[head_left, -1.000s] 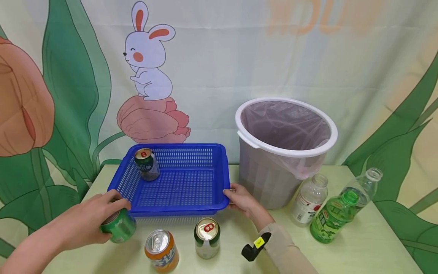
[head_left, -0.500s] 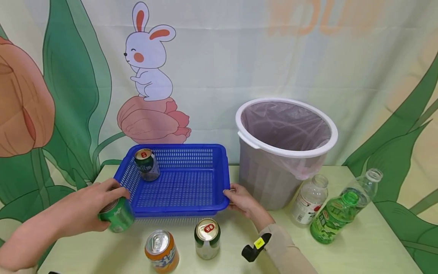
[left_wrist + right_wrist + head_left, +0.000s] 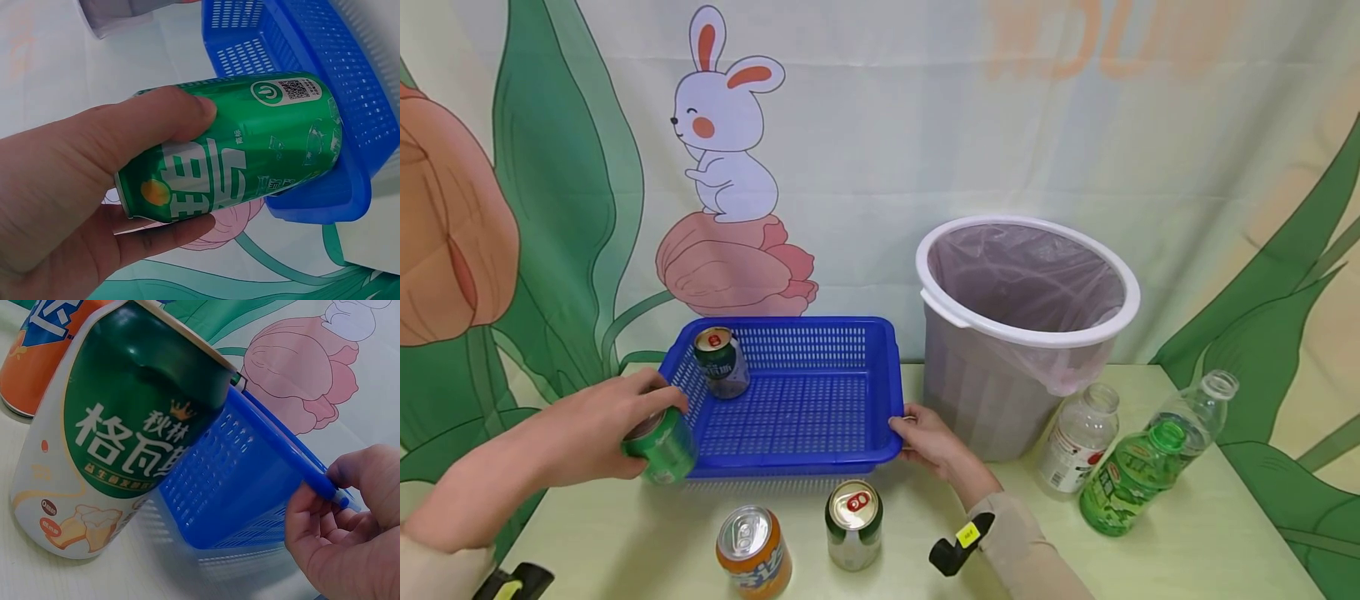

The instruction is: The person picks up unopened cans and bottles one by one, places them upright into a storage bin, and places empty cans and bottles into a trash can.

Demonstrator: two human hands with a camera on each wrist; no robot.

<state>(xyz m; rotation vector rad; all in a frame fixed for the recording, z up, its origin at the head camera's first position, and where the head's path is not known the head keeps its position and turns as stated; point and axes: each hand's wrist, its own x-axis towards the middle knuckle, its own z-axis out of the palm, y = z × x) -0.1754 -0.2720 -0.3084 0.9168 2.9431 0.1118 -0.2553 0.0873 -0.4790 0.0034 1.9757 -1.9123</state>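
My left hand (image 3: 598,429) grips a green soda can (image 3: 662,446) at the front left corner of the blue plastic basket (image 3: 797,458). In the left wrist view the thumb lies across the can's side, and its far end overlaps the basket rim; whether they touch I cannot tell. My right hand (image 3: 931,437) pinches the basket's rim at the front right corner, thumb on top and fingers curled below, as the right wrist view shows. Inside the basket a dark green and silver can (image 3: 722,362) stands upright at the back left.
In front of the basket stand an orange can (image 3: 754,550) and a green and white can (image 3: 854,525). A grey bin (image 3: 992,400) with a plastic liner is right of the basket. Beside it stand two clear bottles (image 3: 1078,442) (image 3: 1198,408) and a green bottle (image 3: 1131,479).
My left hand has moved the green can slightly upward in the head view, alongside the basket's left corner. The right hand keeps its hold on the rim.
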